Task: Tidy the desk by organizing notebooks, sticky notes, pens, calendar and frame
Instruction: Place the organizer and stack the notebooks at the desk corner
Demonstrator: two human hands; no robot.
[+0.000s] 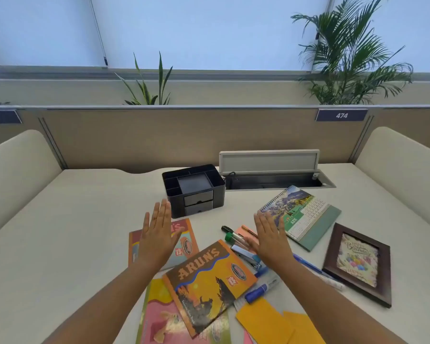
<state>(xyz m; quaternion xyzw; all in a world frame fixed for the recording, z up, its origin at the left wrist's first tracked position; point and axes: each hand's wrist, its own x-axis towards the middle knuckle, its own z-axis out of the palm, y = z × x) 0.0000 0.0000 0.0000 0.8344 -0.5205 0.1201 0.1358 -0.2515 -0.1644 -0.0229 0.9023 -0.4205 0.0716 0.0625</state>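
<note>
My left hand (157, 232) and my right hand (271, 234) hover flat, fingers straight, above the desk, holding nothing. Under them lie three notebooks: an orange "Arun's" one (209, 284), a pale one (181, 242) beneath my left hand, and a pink-yellow one (164, 319) nearest me. Pens and markers (233, 235) are scattered by my right hand, with a blue marker (261, 290) lower down. Yellow sticky notes (266, 321) lie near the front edge, an orange-pink pad (245, 230) by the pens. A spiral calendar (303, 214) and a dark wooden frame (358, 264) lie flat on the right.
A black desk organiser (194, 189) with two drawers stands behind my hands. An open cable hatch (276, 180) is set in the desk behind the calendar. Beige partitions close off the back and both sides. Bare desk surface (72, 232) stretches to the left.
</note>
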